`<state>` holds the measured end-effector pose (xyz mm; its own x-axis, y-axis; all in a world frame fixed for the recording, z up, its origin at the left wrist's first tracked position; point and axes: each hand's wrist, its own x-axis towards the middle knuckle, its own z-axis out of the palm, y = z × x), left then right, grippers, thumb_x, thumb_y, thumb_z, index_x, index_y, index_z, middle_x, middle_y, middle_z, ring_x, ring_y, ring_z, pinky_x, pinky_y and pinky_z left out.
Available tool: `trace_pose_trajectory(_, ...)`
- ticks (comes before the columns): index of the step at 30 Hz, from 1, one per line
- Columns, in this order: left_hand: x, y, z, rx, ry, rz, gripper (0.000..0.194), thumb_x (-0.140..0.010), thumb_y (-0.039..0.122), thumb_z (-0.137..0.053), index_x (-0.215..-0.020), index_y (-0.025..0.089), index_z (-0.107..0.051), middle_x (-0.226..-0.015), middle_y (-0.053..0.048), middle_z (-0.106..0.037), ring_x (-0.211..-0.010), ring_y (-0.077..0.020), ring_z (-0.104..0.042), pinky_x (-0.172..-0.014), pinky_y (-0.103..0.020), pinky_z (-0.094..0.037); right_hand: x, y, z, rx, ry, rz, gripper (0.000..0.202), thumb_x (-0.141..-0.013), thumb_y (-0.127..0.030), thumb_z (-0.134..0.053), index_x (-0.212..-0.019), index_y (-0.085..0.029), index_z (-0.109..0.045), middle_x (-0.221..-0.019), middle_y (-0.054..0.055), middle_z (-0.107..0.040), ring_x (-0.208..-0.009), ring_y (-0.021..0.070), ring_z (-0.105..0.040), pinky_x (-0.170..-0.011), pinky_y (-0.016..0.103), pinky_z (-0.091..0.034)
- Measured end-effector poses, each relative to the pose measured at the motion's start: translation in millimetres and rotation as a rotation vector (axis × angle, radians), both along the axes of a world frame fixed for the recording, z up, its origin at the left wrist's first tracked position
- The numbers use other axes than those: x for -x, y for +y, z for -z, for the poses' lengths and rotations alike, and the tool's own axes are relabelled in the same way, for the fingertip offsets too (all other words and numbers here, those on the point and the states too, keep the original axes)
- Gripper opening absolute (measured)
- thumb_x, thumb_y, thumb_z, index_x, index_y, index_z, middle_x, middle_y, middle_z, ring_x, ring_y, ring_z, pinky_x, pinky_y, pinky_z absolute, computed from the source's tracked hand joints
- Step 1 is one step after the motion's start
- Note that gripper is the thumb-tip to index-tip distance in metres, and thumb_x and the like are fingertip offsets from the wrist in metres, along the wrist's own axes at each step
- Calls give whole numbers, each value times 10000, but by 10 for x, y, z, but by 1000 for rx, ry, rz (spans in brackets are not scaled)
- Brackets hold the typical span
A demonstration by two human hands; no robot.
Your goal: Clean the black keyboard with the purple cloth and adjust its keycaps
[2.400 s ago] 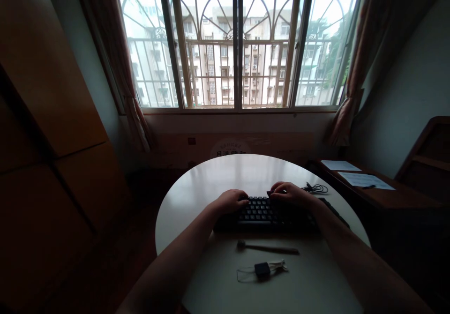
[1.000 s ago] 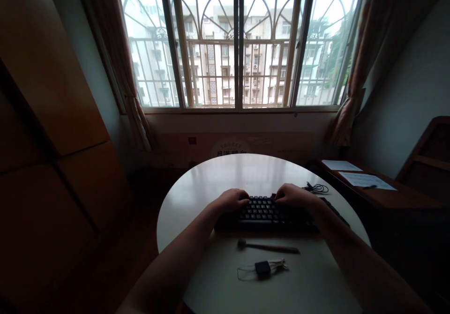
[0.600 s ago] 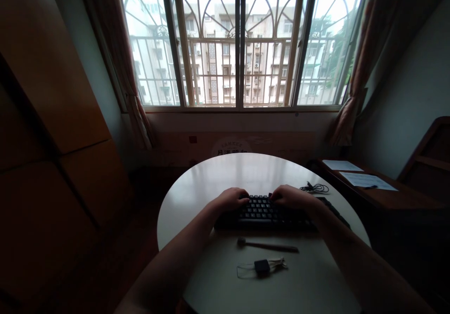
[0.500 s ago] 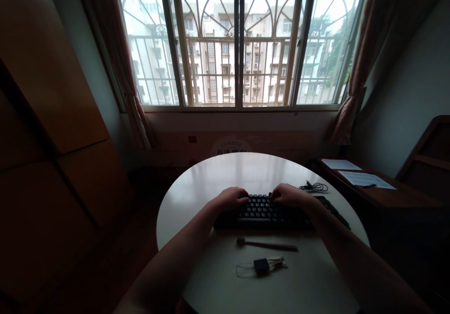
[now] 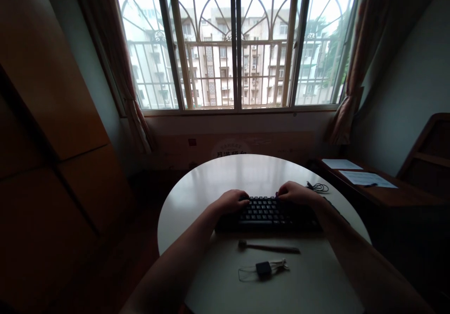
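A black keyboard [image 5: 262, 215] lies across the round white table. My left hand [image 5: 232, 201] grips its far left edge, thumb over the top row and the other fingers mostly hidden behind. At the far edge, right of the middle, my right hand [image 5: 293, 193] is closed in a pinch; a small dark, purplish bit shows at its fingertips, too small to name. My right forearm covers part of the keyboard's right end. In front of the keyboard lie a toothbrush [image 5: 270, 247] with a long slim handle and a wire keycap puller [image 5: 263, 270] with a black body.
A coiled black cable [image 5: 318, 187] rests on the white table [image 5: 211, 178] behind my right hand. To the right, a brown side table [image 5: 415, 192] bears paper sheets [image 5: 367, 179] and a pen [image 5: 371, 185]. Beyond stands a barred window [image 5: 235, 51]; a wooden cabinet [image 5: 52, 117] is at left.
My right hand has shifted a little to the right along the keyboard's far edge, still pinched. My left hand keeps its place on the keyboard. The camera view has tilted slightly.
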<state>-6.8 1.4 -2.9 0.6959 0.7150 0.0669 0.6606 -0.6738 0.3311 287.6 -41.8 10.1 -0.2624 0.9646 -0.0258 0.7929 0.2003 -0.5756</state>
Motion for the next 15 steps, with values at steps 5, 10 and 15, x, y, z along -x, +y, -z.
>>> trace_pose_trajectory(5,-2,0,-9,6,12,-3,348,-888,450,-509,-1140,261,-658,-1148,-36,-670,-1039,-233,-609,-868,-307,-468,-238,17,15,20,107,61,343,-744,-413,-633,-893,-138,-774,-896,66,-763,-875,249,-674,-730,264,-494)
trace_pose_trajectory(10,-9,-2,-10,7,27,-8,357,-893,462,-503,-1150,264,-653,-1167,-36,-665,-1050,-233,-605,-891,-307,-461,-193,-12,23,78,147,-25,397,-731,-465,-656,-931,-143,-772,-924,64,-762,-918,263,-672,-771,277,-504)
trace_pose_trajectory(15,-9,-7,-8,3,28,-14,361,-893,460,-502,-1154,261,-653,-1173,-33,-665,-1057,-230,-603,-898,-299,-458,-45,-59,-22,102,54,-91,347,-703,-400,-679,-947,-174,-779,-949,46,-766,-911,261,-682,-804,288,-505)
